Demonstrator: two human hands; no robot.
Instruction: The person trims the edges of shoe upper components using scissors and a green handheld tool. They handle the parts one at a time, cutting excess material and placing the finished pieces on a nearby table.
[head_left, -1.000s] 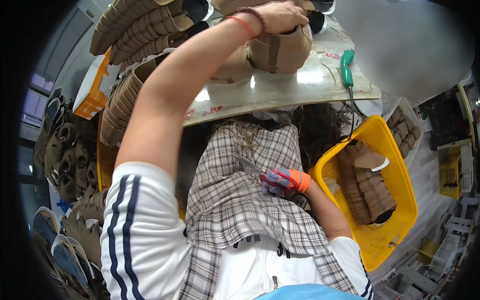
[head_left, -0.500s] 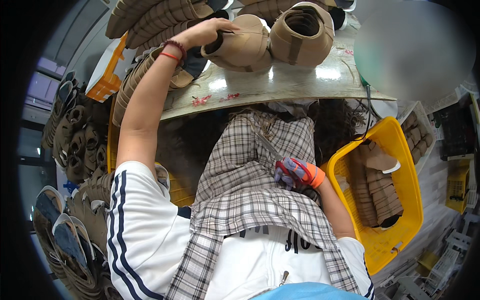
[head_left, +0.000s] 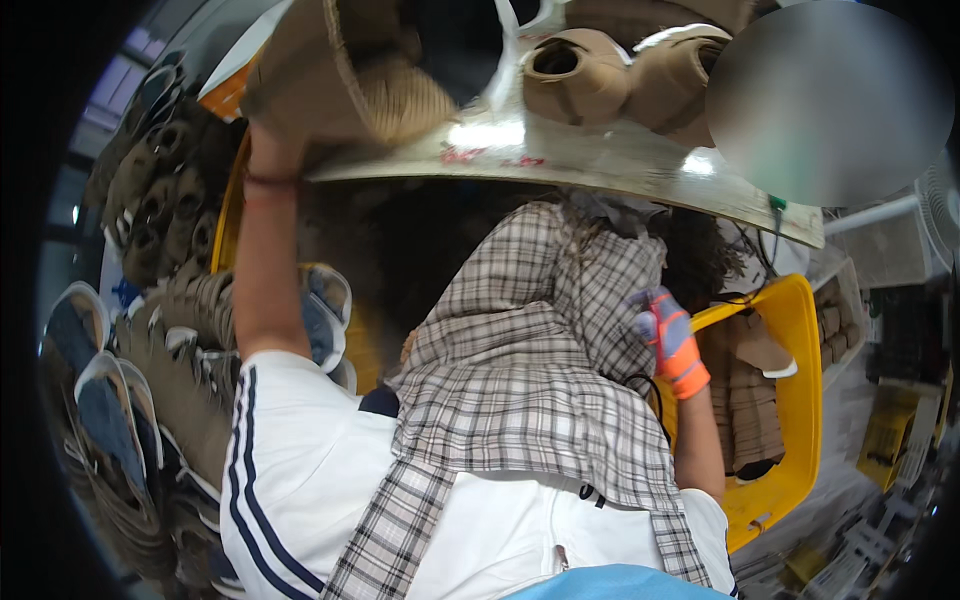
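Note:
My left hand (head_left: 272, 150) is raised at the left end of the table, closed on a stack of brown shoe uppers (head_left: 395, 110). The stack is blurred and covers most of the fingers. My right hand (head_left: 668, 335), in a purple and orange glove, hovers by the right side of my plaid apron (head_left: 540, 340). Its fingers look curled, but blur hides what is in them. Two brown shoe uppers (head_left: 575, 85) stand side by side on the table beyond the stack.
The glossy table (head_left: 610, 160) spans the far side. To my right stands a yellow basket (head_left: 805, 390) with brown uppers inside. Stacks of uppers (head_left: 170, 390) crowd my left, with an orange bin (head_left: 225, 95) beyond. A cable (head_left: 775, 235) hangs from the table's right end.
My left hand has moved left and now carries a stack of uppers. My right hand has shifted right; the scissors seen in it before no longer show clearly. My view has shifted too.

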